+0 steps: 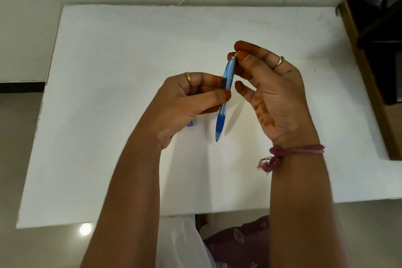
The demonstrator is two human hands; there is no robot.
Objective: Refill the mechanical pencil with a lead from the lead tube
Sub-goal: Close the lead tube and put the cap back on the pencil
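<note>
Pencil [225, 98] near-upright mid-tabletop [108, 50], tip down — left hand [191, 98] grips barrel, right hand [267, 85] pinches the top end w/ fingertips.

Scene evenly and softly lit, moderately bright; white table [108, 115] rendered slightly bluish, no blown highlights on it; one round glare spot [85, 229] seen on the glossy floor, lower left; a short soft shadow [230, 124] cast by the pencil [224, 98] onto the table, to its right; wide-angle bowing noted in table edges; forearms nearest the lens softened; right edge dark, detail lost there.
</note>
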